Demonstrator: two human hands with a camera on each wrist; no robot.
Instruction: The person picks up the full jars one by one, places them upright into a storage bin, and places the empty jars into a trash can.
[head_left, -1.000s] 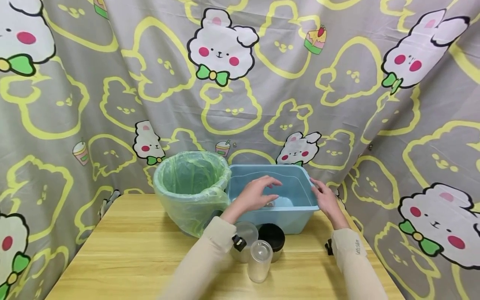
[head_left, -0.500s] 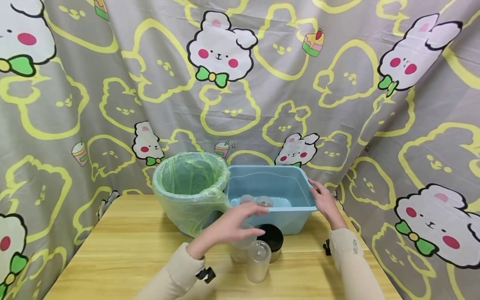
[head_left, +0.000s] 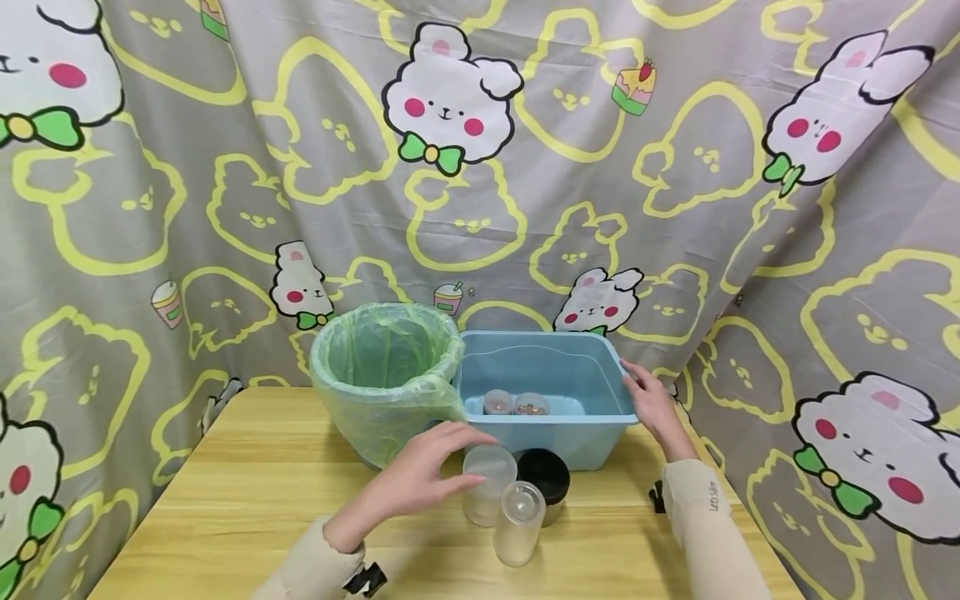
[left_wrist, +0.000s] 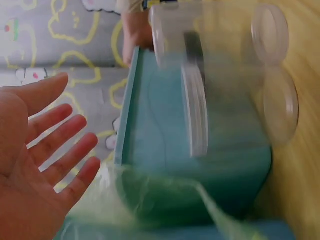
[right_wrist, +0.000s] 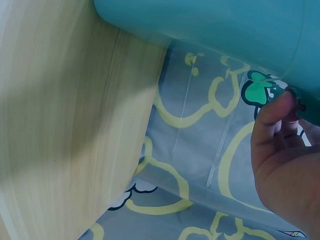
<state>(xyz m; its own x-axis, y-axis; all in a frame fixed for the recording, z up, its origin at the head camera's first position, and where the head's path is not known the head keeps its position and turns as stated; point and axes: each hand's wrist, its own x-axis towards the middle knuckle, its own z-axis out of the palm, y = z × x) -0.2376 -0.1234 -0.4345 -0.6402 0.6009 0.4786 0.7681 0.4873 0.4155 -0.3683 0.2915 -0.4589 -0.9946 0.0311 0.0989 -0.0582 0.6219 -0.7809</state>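
My left hand [head_left: 420, 477] is just left of a clear plastic jar [head_left: 480, 498] with a translucent lid, fingers spread and thumb apart, holding nothing. In the left wrist view, the open palm [left_wrist: 25, 165] stands apart from the clear jars. A smaller clear container [head_left: 517, 533] and a black-lidded jar [head_left: 546, 479] stand close to that jar. My right hand [head_left: 652, 408] grips the right rim of a light blue plastic tub [head_left: 577, 442]; in the right wrist view, thumb and fingers curl round its edge. Inside the tub sit two small clear containers [head_left: 531, 406] with brownish contents.
Left of the tub stands a round bin [head_left: 375, 417] lined with a green plastic bag, its side against the tub. Everything rests on a wooden table [head_left: 247, 500]. A grey patterned curtain [head_left: 472, 208] hangs behind and at both sides.
My left hand has drawn back out of the tub, moving down and left to beside the clear jar. The two small containers in the tub are now uncovered. My right hand stays on the rim.
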